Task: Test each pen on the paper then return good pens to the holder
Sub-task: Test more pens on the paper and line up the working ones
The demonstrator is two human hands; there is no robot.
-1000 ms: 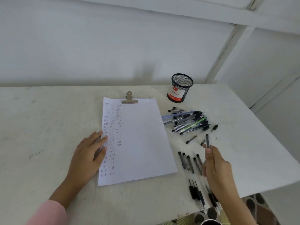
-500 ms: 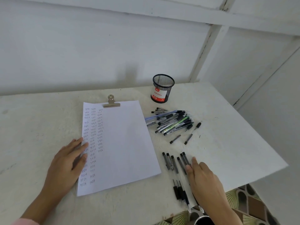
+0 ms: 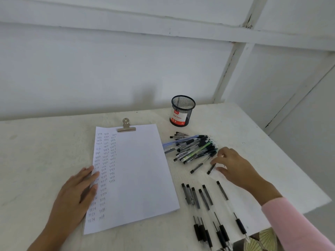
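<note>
Nearest the camera, we saw a row of pens (image 3: 204, 211) lying side by side on the white table (image 3: 36, 160), their caps pointing away from us and their tips reaching the near edge. One pen (image 3: 231, 207) lay a little apart from them on the right. A pink sleeve (image 3: 297, 225) covered our right forearm at the lower right.

To the left of the row lay the sheet of paper (image 3: 137, 174). Its left side carried three columns of small handwritten test marks (image 3: 105, 171). Our left hand (image 3: 76, 198) rested flat on the table with its fingers spread, the fingertips pressing the left edge of the paper; it held nothing.

Beyond the row, our right hand (image 3: 233, 167) reached over the table with loosely curled fingers. Its fingertips were at the upper end of a short black piece (image 3: 211, 169), but we could not tell whether they pinched it or only touched it. A second short piece (image 3: 196, 168) lay just beside it, apart from the hand.

Farther on lay a loose pile of pens (image 3: 192, 147), mostly black, with one green and one pale blue, just right of the paper. A metal clip (image 3: 126, 126) gripped the top edge of the paper.

Farthest, near the wall, stood the black mesh holder (image 3: 182, 111) with a red and white label, upright and well apart from both hands.
</note>
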